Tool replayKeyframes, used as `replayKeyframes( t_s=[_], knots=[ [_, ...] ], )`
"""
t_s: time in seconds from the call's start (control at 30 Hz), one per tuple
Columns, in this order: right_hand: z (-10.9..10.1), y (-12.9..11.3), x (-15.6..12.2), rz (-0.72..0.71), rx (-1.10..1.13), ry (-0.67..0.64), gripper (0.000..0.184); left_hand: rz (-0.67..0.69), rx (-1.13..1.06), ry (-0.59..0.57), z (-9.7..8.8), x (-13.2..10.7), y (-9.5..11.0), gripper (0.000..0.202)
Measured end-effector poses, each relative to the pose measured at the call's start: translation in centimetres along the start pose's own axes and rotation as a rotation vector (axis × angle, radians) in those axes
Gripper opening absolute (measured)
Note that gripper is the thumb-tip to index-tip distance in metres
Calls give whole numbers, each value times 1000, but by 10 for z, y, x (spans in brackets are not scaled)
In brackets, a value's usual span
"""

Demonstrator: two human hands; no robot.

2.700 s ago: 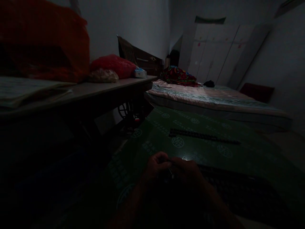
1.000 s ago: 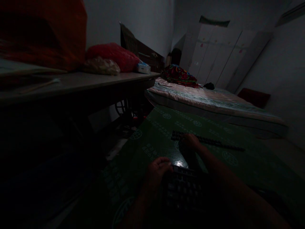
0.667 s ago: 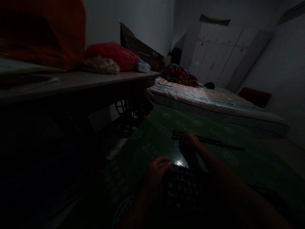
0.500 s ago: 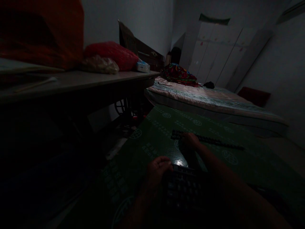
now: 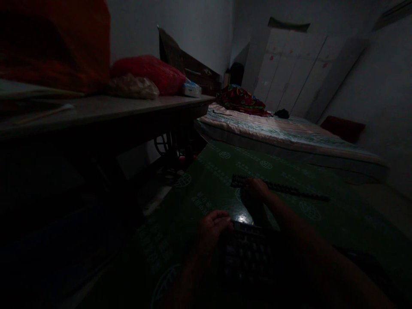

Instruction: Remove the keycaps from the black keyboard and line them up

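Observation:
A dark keyboard (image 5: 246,249) lies on the green board (image 5: 202,176), its lower part lost in shadow. My left hand (image 5: 214,227) grips its upper left corner between thumb and fingers. Farther out on the board, small dark pieces that look like keycaps (image 5: 283,187) are laid in a long double row. My right hand (image 5: 256,189) reaches over the keyboard to the left part of this row. Its fingertips are pinched together at the pieces, and whatever is between them is too dark to make out.
A bed (image 5: 273,128) with a patterned blanket (image 5: 241,99) stands beyond the board. To the left, a table (image 5: 135,107) holds a red bag (image 5: 151,73) and an orange bag (image 5: 77,47). Some dark object (image 5: 360,262) lies at the board's right. The room is very dim.
Both hands stay practically where they were, the left at the keyboard corner and the right at the row. The view has shifted only slightly and looks a bit darker.

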State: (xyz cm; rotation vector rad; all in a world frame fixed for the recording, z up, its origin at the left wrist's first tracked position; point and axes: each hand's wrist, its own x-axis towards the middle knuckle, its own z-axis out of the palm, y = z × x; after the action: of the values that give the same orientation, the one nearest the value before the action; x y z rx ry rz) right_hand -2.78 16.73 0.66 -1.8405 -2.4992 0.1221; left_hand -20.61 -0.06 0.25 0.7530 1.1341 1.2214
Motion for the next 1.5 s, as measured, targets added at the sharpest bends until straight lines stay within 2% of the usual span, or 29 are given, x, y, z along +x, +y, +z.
replayKeyframes(
  t_s=[0.33, 0.47, 0.67, 0.8, 0.87, 0.93, 1.0, 1.1, 1.23, 1.5],
  knots=[
    [1, 6, -6, -10, 85, 62, 29, 3, -8, 4, 2, -4, 4, 26],
    [-6, 8, -18, -5, 157, 128, 23, 17, 9, 7, 0, -1, 2, 26],
    [-27, 10, -62, 52, 285, 288, 55, 75, 58, 3, -1, 2, 1, 29],
    [-29, 11, -106, 132, 440, 546, 59, 165, 204, 28, 1, -2, 2, 29],
    [-29, 7, -126, 172, 604, 592, 57, 240, 357, 21, 2, -3, 2, 25],
    [-30, 1, -143, 214, 824, 542, 53, 370, 521, -15, 3, -3, 0, 18],
    [-32, -6, -155, 231, 1027, 426, 46, 541, 648, -83, 4, -3, -3, 12],
    [-35, -11, -165, 183, 1203, 252, 34, 732, 769, -168, 7, -2, -7, 10],
    [-32, -11, -170, 78, 1287, 108, 26, 730, 904, -242, 12, -5, -9, 14],
    [-31, -17, -174, -68, 1194, 0, 13, 735, 1108, -340, 19, -3, -12, 18]
  ],
)
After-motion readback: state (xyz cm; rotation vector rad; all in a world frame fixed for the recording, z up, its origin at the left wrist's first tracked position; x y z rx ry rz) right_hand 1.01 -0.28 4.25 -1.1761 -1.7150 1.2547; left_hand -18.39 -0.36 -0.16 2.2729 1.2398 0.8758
